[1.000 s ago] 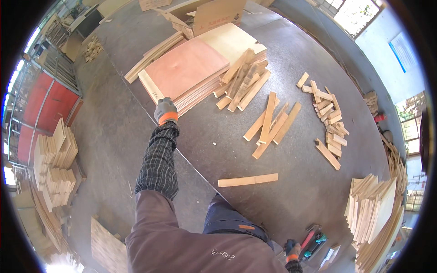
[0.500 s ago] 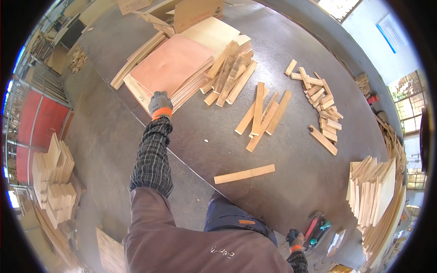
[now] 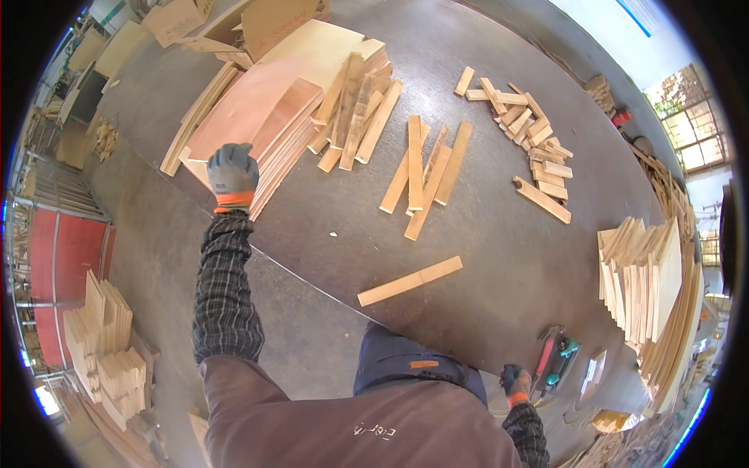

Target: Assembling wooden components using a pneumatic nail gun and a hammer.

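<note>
Two gloved hands are mine here. My left hand (image 3: 232, 173), in a grey glove with an orange cuff, is stretched far out at the near edge of the stack of plywood sheets (image 3: 261, 129) that lies at the far left of the dark tabletop (image 3: 499, 257). The back of the glove faces the camera, so I cannot tell whether my grip there is spread or pressed together, nor whether the fingers touch the sheets or only hang over their edge. The top sheet is reddish brown, with paler sheets showing under and beyond it.

My right hand (image 3: 515, 382), gloved the same way, is low at the near right edge of the tabletop, just beside a red and teal power tool (image 3: 552, 365). It is small and partly hidden by my sleeve, so I cannot tell that grip's state either, or whether it touches the tool.

A bundle of wooden slats (image 3: 355, 109) leans across the right side of the plywood stack. Nearer the middle lie a few long strips (image 3: 421, 173) crossing one another, and one single strip (image 3: 410, 281) lies alone, closest to me. A scatter of short blocks (image 3: 527, 132) sits at the far right, well apart from both hands. Thin boards (image 3: 644, 273) are stacked at the right edge.
</note>
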`<state>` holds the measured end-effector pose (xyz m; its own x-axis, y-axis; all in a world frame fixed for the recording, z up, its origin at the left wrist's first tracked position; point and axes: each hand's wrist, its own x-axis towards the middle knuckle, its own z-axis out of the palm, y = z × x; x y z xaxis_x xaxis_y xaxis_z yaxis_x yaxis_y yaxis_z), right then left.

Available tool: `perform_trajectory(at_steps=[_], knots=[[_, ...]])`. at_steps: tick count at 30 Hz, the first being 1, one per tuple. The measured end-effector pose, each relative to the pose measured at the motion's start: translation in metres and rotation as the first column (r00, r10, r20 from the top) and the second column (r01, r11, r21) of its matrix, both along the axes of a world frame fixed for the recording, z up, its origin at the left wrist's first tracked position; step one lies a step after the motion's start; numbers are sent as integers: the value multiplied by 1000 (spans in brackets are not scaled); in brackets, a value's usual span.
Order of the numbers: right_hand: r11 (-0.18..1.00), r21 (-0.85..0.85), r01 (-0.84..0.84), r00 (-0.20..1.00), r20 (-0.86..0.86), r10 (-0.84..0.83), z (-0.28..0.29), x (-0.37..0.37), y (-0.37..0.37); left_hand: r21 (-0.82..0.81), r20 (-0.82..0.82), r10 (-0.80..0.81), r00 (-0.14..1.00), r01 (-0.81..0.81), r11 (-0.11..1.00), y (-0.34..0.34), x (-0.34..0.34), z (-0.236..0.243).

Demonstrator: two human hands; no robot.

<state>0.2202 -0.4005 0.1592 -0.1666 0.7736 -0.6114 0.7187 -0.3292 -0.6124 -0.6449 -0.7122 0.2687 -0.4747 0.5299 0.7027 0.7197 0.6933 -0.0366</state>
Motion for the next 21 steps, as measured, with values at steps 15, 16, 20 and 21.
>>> perform_trajectory(at_steps=[15,16,20,21], knots=[[793,-476,-381,734,-677,-53,141,-396,-41,212,227,-655,721,619,756,86,299,12],[788,-478,-387,734,-677,-49,116,-400,-37,268,260,-694,671,641,720,93,319,7],[657,121,-744,551,-444,706,63,-417,-39,258,514,-710,481,703,663,95,376,-33],[739,-318,-594,772,-484,412,63,-419,-43,260,518,-706,483,697,668,90,385,-39]])
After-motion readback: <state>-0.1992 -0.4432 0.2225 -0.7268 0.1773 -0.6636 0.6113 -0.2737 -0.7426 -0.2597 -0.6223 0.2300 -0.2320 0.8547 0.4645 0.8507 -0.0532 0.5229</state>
